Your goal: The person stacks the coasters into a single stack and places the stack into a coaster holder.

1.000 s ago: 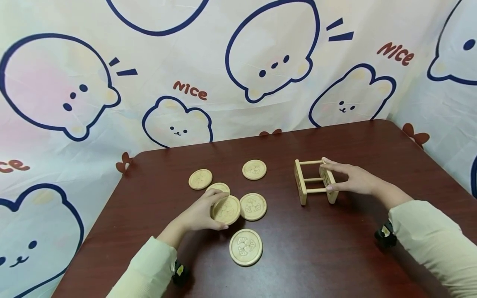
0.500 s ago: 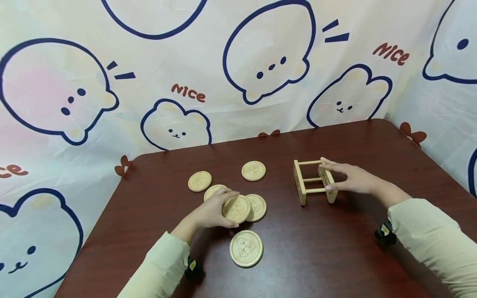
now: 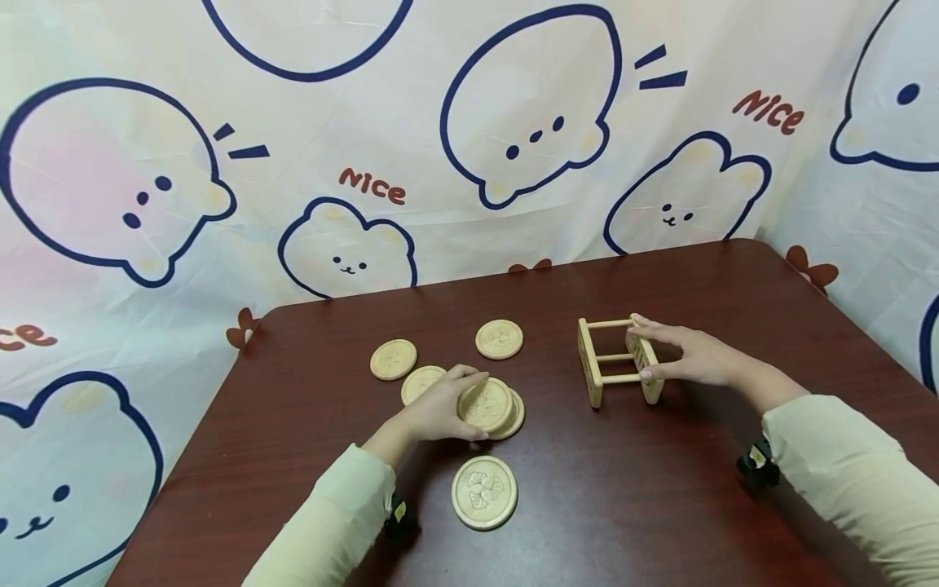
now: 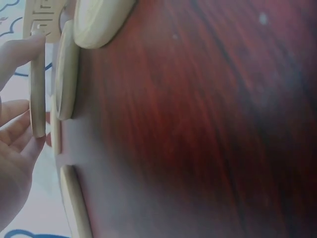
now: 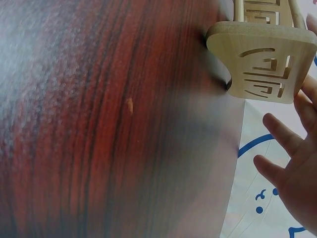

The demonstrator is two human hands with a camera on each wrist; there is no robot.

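Note:
My left hand (image 3: 443, 408) pinches a round wooden coaster (image 3: 487, 405) by its edge, thumb on the near side and fingers on the far side. The held coaster overlaps a second coaster (image 3: 517, 416) beneath it in the head view; in the left wrist view a gap shows between the held coaster (image 4: 37, 94) and the one below (image 4: 67, 72). At the right, my right hand (image 3: 693, 355) grips the right side panel of a small wooden coaster rack (image 3: 616, 359) between thumb and index finger. The rack has cut-out panels (image 5: 262, 64) joined by thin rods, with no coaster in it.
More coasters lie flat on the dark brown table (image 3: 623, 489): one at the near middle (image 3: 484, 492), one at the back (image 3: 500, 339), one at the left (image 3: 393, 359). Another coaster (image 3: 421, 386) is partly behind my left hand. A cartoon-printed cloth (image 3: 440, 236) hangs behind the table.
My left hand has carried its coaster to the right, from beside the second coaster to over it. The right hand and the rack have stayed in place.

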